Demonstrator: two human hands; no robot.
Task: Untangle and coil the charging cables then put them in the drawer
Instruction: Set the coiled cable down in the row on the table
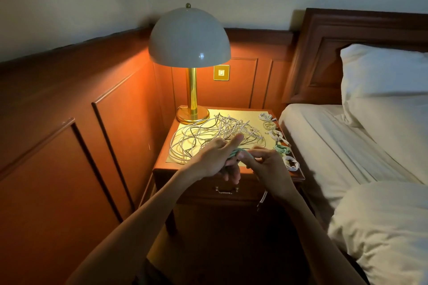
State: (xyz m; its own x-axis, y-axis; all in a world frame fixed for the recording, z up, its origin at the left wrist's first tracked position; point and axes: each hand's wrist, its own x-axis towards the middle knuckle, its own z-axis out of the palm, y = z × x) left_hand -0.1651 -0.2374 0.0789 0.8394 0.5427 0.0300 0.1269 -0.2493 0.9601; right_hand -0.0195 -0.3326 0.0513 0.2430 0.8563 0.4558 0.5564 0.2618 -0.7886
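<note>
A tangled heap of pale cables [208, 136] covers the top of the wooden nightstand [162, 164]. Along its right edge lie several coiled cables: white ones [265, 116], [291, 162] and a green one [282, 149]. Above the nightstand's front edge my left hand [215, 159] holds a green cable [236, 152] wound round its fingers. My right hand [266, 164] pinches the same cable right beside it, and a loose end [262, 199] hangs down below my right wrist. The drawer [227, 190] with its brass handle is closed, just below my hands.
A lit lamp [190, 58] with a dome shade and brass base stands at the nightstand's back left. Wooden wall panelling runs behind and to the left. A bed [335, 146] with white sheets and pillows sits close on the right.
</note>
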